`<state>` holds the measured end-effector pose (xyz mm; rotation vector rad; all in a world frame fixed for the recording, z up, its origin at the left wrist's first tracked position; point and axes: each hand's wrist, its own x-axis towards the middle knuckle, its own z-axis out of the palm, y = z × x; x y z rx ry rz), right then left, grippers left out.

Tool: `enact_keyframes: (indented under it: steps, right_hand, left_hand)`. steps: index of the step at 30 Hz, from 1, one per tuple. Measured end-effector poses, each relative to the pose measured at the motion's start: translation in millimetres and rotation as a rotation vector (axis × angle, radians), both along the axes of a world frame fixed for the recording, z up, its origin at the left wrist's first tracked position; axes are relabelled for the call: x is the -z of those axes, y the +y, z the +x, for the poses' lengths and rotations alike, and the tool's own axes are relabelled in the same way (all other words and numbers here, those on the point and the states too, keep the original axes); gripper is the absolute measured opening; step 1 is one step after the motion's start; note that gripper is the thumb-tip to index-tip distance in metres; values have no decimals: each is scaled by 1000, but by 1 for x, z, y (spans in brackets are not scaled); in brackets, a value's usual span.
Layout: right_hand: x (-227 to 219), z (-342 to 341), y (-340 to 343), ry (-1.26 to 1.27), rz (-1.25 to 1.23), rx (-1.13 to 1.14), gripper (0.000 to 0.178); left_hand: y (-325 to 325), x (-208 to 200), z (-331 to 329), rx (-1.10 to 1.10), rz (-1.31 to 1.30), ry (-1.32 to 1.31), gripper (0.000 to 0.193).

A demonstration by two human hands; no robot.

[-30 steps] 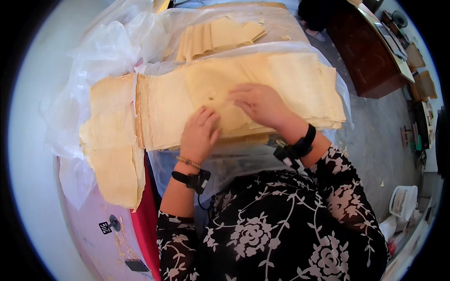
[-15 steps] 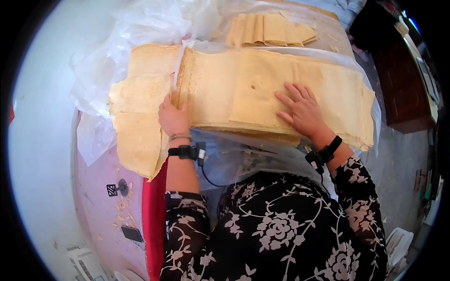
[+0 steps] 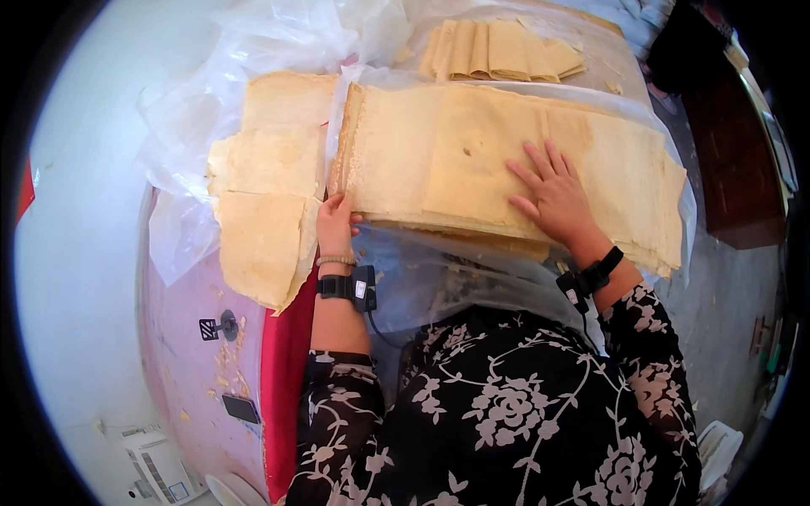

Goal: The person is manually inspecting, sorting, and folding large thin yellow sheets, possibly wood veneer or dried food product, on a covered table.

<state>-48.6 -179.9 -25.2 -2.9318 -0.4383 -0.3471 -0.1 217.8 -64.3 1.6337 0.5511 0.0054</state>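
Note:
A thick stack of thin, pale-yellow sheets (image 3: 481, 160), which look like dried tofu skin, lies across the table in front of me. My left hand (image 3: 336, 223) is closed at its near left corner, with thumb and fingers pinching the edge; how many sheets are between them I cannot tell. Spread flat on top of the stack, right of the middle, rests my right hand (image 3: 557, 194), fingers apart. Left of the stack, more yellow sheets (image 3: 261, 219) with ragged edges lie overlapping on the plastic and over the table's side.
Folded yellow sheets (image 3: 506, 52) lie at the back. Crumpled clear plastic (image 3: 190, 110) spreads on the far left. On the pink tabletop (image 3: 181, 354) are a phone (image 3: 240, 408), a small black stand (image 3: 221, 326) and crumbs. A dark wooden cabinet (image 3: 730, 160) stands at right.
My left hand has moved nearer to me, from the stack's left edge to its near left corner, and now pinches there. My right hand stays flat on top. The whole view has shifted slightly.

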Motion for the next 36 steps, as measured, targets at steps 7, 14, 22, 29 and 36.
enact_keyframes:
  steps: [7,14,22,29,36]
  right_hand:
    - [3,0,-2,7,37,41,54]
    - [4,1,-5,-6,154,12,56]
    - [34,-3,-5,154,109,6,52]
    - [24,-36,-23,172,390,24,50]
    - [15,-43,-35,366,1704,209,48]
  left_hand:
    - [-36,-18,-12,-58,-213,-190,29]
    - [-132,-116,-18,242,521,-830,21]
    - [-282,-109,-40,1032,775,-1017,24]
    - [-236,-96,26,921,749,-1032,51]
    - [-230,-43,6,1057,750,-894,56]
